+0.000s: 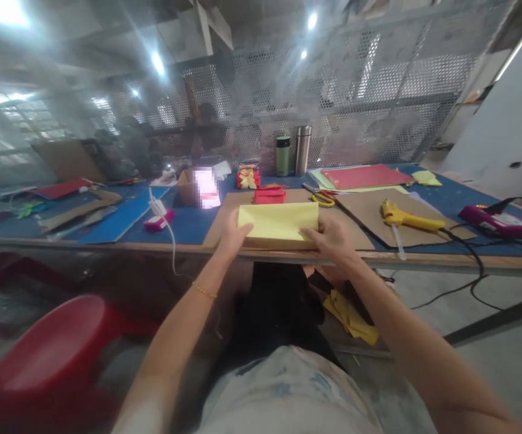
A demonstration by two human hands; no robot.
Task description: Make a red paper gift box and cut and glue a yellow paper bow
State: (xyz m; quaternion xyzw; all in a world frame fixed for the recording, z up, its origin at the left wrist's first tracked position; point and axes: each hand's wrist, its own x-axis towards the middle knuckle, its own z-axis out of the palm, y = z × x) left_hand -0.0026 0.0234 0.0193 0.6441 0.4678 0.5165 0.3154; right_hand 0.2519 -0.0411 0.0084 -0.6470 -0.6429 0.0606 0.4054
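Note:
A sheet of yellow paper [279, 220] is held at the table's front edge, its near side bent over. My left hand [232, 234] grips its left end, thumb on top. At the right end my right hand [333, 235] pinches it the same way, thumb on the near corner. The fingers beneath the sheet are hidden. Just behind the paper lies a small folded red piece [270, 194], on a brown cardboard sheet [225, 218]. Yellow-handled scissors [323, 199] rest behind my right hand.
A yellow glue gun [410, 220] with a black cord lies at right, near a purple power strip [498, 221]. Another purple socket block [158, 220] sits at left. A green tumbler [283, 157] and steel flask [303, 150] stand behind. A red stool [57, 343] is at lower left.

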